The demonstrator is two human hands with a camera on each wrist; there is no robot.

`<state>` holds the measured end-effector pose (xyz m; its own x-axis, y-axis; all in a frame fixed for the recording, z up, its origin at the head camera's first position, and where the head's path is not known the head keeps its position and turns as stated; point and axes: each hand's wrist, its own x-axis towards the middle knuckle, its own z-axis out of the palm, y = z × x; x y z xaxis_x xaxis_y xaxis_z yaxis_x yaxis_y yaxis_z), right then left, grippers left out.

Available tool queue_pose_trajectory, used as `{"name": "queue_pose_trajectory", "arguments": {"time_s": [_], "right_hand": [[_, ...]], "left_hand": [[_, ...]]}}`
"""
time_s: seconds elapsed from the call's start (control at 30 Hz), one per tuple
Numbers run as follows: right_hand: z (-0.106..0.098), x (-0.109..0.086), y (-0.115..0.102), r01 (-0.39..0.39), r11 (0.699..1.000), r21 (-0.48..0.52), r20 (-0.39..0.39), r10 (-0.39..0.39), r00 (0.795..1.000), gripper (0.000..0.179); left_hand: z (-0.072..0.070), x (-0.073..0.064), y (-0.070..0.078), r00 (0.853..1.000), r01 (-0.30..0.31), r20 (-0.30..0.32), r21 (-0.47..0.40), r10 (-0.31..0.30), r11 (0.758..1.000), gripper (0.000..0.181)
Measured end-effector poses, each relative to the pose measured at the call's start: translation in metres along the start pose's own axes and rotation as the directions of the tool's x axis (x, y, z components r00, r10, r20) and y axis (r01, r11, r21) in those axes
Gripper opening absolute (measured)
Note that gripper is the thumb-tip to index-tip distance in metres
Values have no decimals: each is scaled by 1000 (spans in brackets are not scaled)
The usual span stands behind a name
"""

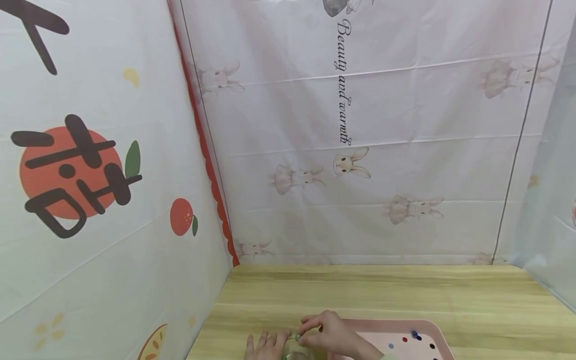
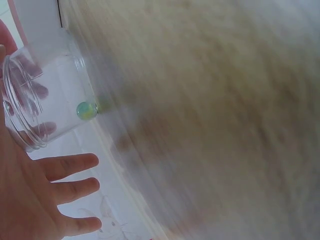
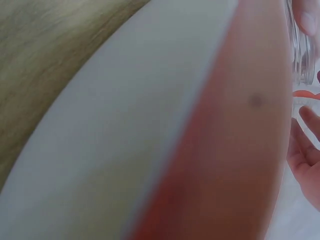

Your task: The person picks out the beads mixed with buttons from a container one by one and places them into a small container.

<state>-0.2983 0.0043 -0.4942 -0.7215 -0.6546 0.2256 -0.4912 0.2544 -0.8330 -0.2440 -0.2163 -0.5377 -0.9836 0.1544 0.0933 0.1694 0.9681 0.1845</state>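
A clear jar [image 2: 57, 95] stands upright on the wooden table, with a green marble [image 2: 86, 111] at its bottom. My left hand [image 1: 267, 347] holds the jar near its mouth, the index finger along the side. The other three fingers [image 2: 75, 190] stretch out straight and spread beside it. At the jar's mouth my right hand [image 1: 333, 335] pinches another greenish marble [image 1: 297, 337] between thumb and index finger. In the right wrist view a sleeve [image 3: 115, 110] and blurred skin fill the middle, and part of the jar [image 3: 302, 55] shows at the right edge.
A pink tray [image 1: 432, 327] lies right of the jar, under the right forearm. Several small balls in blue, red and black, among them a blue one [image 1: 414, 334], are scattered in it. Printed curtains hang along the table's back and left edges.
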Motion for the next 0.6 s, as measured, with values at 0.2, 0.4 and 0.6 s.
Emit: {"name": "queue_pose_trajectory", "arguments": {"time_s": [0.2,0.4,0.6], "right_hand": [[2,0,4,0,1000,-18,2,0,1000,19],[4,0,6,-26,1000,-7,19,26,999,17],[7,-1,5,-31,999,-34,22,32,999,13]], "left_hand": [[0,1,0,1000,4,15,-3,-4,1000,97],[1,3,-1,1000,-9,8,0,9,1000,95],[2,3,0,1000,-1,0,-1,1,1000,95]]}}
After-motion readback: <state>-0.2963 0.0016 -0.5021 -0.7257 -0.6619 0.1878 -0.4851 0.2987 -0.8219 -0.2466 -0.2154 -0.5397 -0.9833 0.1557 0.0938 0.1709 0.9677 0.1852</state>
